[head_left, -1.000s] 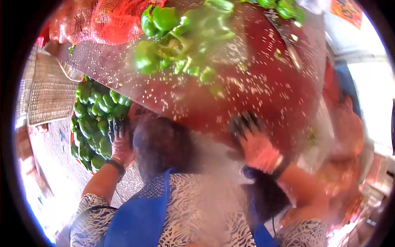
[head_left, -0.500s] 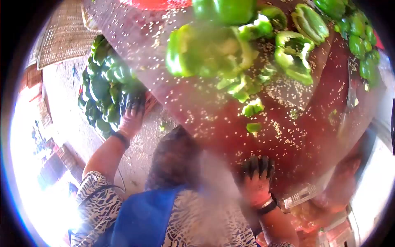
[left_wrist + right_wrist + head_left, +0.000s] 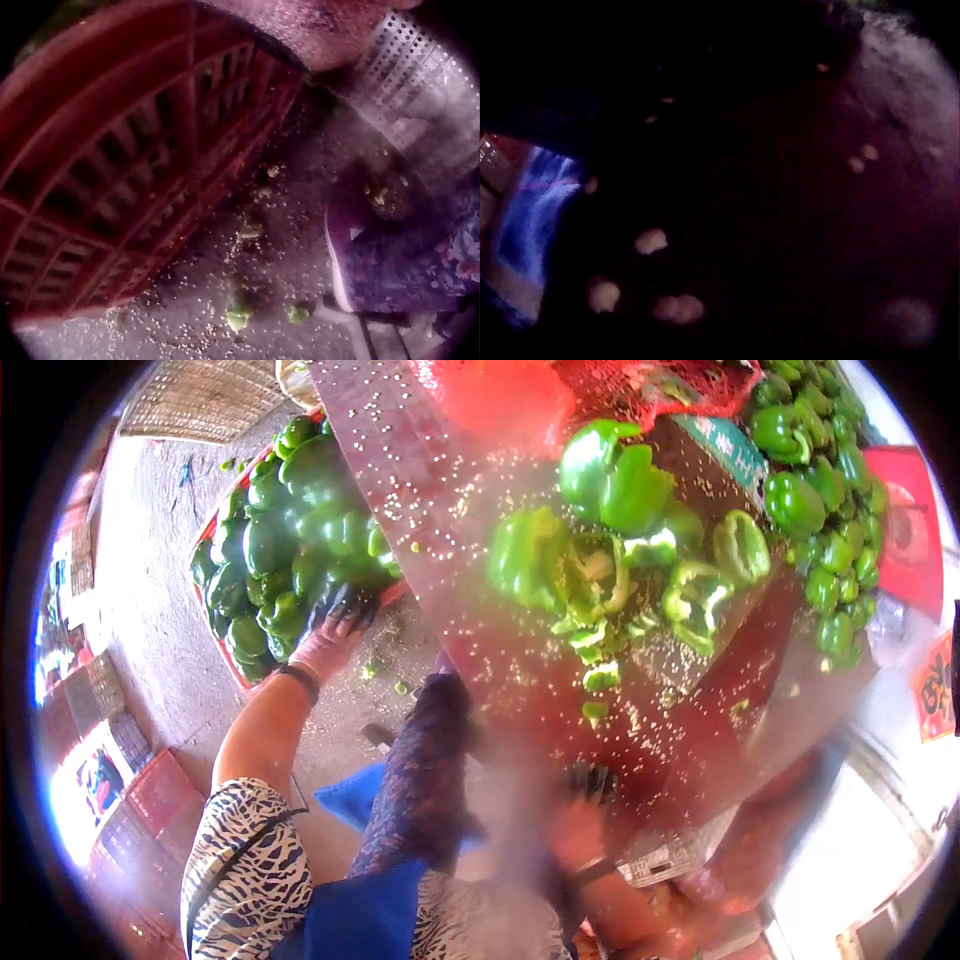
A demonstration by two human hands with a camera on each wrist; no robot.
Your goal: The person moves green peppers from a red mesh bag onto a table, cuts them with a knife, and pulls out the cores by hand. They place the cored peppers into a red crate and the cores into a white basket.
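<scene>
My left hand [image 3: 335,638], in a glove with dark fingers, rests at the near edge of a red crate [image 3: 142,150] heaped with green bell peppers [image 3: 275,545]. Its fingers lie extended against the peppers. On the near edge of the dark red table [image 3: 520,700] rests my right hand [image 3: 583,815], also gloved, fingers forward and partly blurred. Cut pepper pieces [image 3: 697,595] and whole peppers [image 3: 630,490] lie farther in on that table, among scattered pale seeds. The right wrist view is mostly dark, with a few seeds [image 3: 651,241].
A red mesh bag [image 3: 500,400] lies at the table's back, and a pile of green peppers [image 3: 825,510] at its far right. On the floor stands a woven basket [image 3: 200,398]. A leg in patterned trousers [image 3: 425,760] is between crate and table. Pepper scraps [image 3: 238,319] dot the floor.
The head view has swung, so the crate and table appear shifted, with more of the pepper pile in sight. Left hand stays by the crate's peppers, right hand on the table edge.
</scene>
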